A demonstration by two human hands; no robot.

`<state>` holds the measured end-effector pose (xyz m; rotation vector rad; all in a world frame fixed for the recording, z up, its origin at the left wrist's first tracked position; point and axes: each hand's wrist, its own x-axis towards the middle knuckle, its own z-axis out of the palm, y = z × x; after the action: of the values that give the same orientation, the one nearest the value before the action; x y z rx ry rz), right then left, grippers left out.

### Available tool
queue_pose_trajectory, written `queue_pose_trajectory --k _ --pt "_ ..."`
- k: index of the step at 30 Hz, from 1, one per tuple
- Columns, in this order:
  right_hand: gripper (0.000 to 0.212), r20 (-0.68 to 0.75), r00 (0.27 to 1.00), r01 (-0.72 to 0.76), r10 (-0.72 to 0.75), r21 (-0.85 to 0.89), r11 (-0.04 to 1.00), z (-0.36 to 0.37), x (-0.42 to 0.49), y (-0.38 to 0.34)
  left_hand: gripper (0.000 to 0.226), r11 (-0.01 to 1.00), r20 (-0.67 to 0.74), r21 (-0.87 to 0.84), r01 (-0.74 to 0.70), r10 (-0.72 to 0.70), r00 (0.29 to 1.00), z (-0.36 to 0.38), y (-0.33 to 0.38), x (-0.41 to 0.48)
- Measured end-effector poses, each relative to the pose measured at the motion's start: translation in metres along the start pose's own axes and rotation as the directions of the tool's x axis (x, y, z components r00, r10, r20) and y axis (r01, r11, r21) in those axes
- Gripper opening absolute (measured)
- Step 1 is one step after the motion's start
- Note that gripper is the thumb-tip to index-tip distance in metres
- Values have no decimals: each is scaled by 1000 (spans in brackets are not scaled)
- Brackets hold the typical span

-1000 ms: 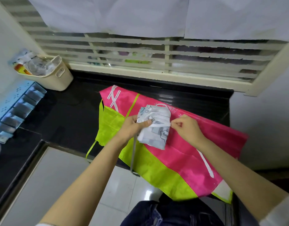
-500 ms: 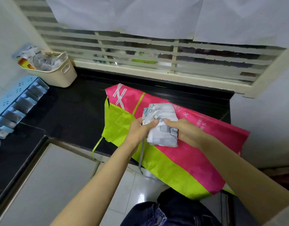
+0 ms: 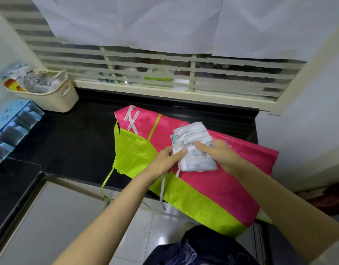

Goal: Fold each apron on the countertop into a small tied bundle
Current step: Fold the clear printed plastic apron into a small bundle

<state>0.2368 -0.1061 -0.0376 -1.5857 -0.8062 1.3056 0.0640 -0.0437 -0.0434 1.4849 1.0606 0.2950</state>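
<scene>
Apron bundle point(image 3: 195, 162) held by left hand point(image 3: 163, 163), right hand point(image 3: 220, 154); lettering blurred.

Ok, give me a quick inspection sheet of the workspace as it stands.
Surface: black glossy countertop, pink-and-lime apron spread on it, overhanging the front edge.
Job's things: white printed fabric apron bundle, wrapped by its straps, one white strap dangling.
Clutter: cream plastic basket, blue plastic rack at left.
Grippers: left hand and right hand both grip the bundle.
Cables: nothing seen.
Surroundings: louvred window, white paper sheets above.
</scene>
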Motion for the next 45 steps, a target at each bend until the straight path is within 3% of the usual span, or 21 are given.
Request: queue_pose_trajectory --k 3,8,16,21,25,29,32,36,38,40,42,45 --pt "26 -55 998 1 -3 -33 999 -6 0 -2 32 991 64 130 34 -42 997 -5 -5 1" --pt "39 -134 991 6 -25 -143 990 -9 2 -8 24 911 60 404 -79 60 996 -15 -1 -4" --pt "35 -135 986 35 -102 -424 905 -6 18 1 22 838 52 498 -221 226 973 -15 10 -9" --pt "32 3 985 130 -175 -685 717 0 15 -3 25 740 96 624 -251 246 964 -24 17 -6" --pt "37 147 975 214 -167 -826 522 18 10 0 22 502 273 772 -390 294 916 -23 29 -1" --pt "19 217 959 263 -183 -922 285 32 10 1 28 297 422 794 -530 357 833 -22 33 9" --pt "26 218 956 262 -199 -937 232 31 11 5 31 288 441 794 -535 331 834 -23 30 13" --pt "28 212 954 274 -213 -906 322 29 7 11 29 359 378 775 -520 396 837 -23 23 10" --pt "40 135 971 217 -199 -852 476 22 8 11 23 488 227 737 -467 472 852 -24 17 6" --pt "39 0 987 109 -161 -737 667 9 12 10 20 614 37 675 -409 525 850 -25 11 1" --pt "36 -103 990 21 -101 -588 808 -4 14 8 23 692 -61 645 -325 470 880 -28 4 -2" --pt "25 -132 990 -9 -48 -402 916 -15 8 0 27 757 -62 629 -175 274 960 -41 -16 1"
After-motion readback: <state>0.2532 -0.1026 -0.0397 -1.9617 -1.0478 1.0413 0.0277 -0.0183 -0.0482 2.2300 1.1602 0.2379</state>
